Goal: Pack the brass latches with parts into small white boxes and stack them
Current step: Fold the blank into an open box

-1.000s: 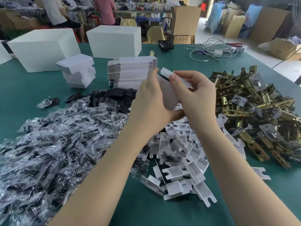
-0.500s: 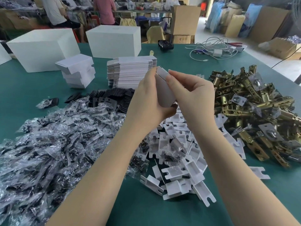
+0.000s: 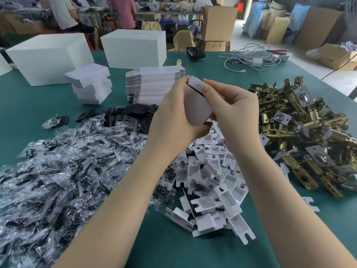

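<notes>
- L hand [image 3: 172,117]: raised over the table centre, back to the camera, fingers and thumb wrapped round the small white box [image 3: 197,105]; thumb tip under its lower end.
- R hand [image 3: 231,113]: on the box's right side, fingers curled on it, forefinger tip pressing the top flap down. A dark slit shows where the flap isn't fully closed.
- Both forearms bare, coming up from the bottom edge.
- Surface: green table [image 3: 173,248]. Bagged screw packs [image 3: 58,171] heaped at left, white plastic inserts [image 3: 212,190] in the middle under the hands, brass latches [image 3: 299,122] piled at right.
- Further back: black plates [image 3: 131,115], stack of flat box blanks [image 3: 154,84], stack of packed small boxes [image 3: 90,86] just left of it, two large white cartons [image 3: 50,55], white cables [image 3: 251,57].
- Room: workshop w/ brown cardboard cartons [image 3: 218,22]; two people at a far bench, seen from behind.
- Box orientation: held in the air, long axis tilted, flap end up and away from the camera, bottom end toward the wrists.
</notes>
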A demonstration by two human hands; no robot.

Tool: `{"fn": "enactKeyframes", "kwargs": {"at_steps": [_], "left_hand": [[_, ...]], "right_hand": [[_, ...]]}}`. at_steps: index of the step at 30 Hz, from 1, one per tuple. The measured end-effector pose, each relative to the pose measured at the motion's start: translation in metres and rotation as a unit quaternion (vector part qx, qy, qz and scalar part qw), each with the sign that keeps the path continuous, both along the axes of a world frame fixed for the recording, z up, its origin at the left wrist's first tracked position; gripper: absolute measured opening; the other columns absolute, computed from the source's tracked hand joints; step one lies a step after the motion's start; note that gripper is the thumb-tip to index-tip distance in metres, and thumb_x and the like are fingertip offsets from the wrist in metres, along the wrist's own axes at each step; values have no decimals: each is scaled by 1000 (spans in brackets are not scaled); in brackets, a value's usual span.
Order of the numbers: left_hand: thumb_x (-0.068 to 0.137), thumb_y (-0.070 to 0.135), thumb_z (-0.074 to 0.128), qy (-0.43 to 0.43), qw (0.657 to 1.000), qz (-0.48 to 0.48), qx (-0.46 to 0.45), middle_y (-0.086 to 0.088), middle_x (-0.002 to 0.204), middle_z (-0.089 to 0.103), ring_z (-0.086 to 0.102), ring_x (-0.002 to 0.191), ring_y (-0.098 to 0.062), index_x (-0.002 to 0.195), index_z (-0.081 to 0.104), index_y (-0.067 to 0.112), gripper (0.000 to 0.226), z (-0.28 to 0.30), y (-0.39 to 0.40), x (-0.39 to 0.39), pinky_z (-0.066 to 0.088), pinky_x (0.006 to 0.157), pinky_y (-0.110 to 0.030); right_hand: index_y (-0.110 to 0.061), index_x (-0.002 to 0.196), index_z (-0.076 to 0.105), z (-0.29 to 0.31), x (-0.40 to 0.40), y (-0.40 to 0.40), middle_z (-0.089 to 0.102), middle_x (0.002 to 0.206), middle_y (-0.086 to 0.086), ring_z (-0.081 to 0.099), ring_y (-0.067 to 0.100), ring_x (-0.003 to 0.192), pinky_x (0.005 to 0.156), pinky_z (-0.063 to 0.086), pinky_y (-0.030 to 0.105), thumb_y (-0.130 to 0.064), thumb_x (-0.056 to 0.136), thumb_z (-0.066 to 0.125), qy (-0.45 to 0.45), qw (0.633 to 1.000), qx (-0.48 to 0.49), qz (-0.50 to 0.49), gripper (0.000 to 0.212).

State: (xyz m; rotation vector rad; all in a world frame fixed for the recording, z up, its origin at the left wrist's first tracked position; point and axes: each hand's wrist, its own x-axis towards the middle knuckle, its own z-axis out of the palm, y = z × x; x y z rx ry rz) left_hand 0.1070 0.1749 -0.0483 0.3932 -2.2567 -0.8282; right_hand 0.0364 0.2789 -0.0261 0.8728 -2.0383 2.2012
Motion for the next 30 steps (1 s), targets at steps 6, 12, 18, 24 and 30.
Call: {"fn": "enactKeyframes", "kwargs": {"at_steps": [6, 12, 18, 24, 30], "left_hand": [[66, 32, 89, 24, 999, -47, -8, 14, 106, 48, 52, 84, 3, 126, 26, 40, 87, -2, 0, 4, 40, 60, -5], [67, 35, 84, 29, 996, -75, -34, 22, 110, 48, 44, 94, 3, 119, 38, 43, 71, 1, -3, 3, 34, 69, -7], [67, 32, 84, 32, 996, -85, -19, 13, 108, 58, 55, 87, -1, 112, 36, 39, 67, 0, -5, 5, 39, 60, -22], [66, 35, 85, 25, 996, -82, -5, 15, 91, 55, 56, 73, 6, 107, 30, 36, 69, -1, -14, 5, 37, 54, -11], [67, 38, 87, 23, 997, -79, -12, 19, 87, 47, 51, 79, 20, 101, 20, 45, 75, -3, -19, 5, 40, 55, -6]], "right_hand": [[-20, 101, 78, 1, -6, 3, 76, 87, -2, 66, 12, 77, 82, 57, 47, -23, 88, 71, 1, 999, 5, -34, 14], [-20, 101, 78, 5, 0, 3, 75, 87, -13, 69, 5, 83, 83, 57, 32, -21, 87, 73, 28, 998, 24, -53, 14], [-32, 90, 75, 7, 5, 3, 71, 83, -22, 67, -7, 85, 82, 54, 18, -21, 86, 75, 68, 995, 54, -42, 12], [-26, 93, 78, 6, 4, 4, 72, 84, -21, 67, -7, 86, 80, 53, 18, -17, 86, 71, 94, 993, 69, -21, 13], [-31, 92, 75, 9, -3, 9, 73, 81, -21, 69, 5, 77, 66, 53, 20, -16, 89, 70, 100, 992, 76, 31, 16]]}}
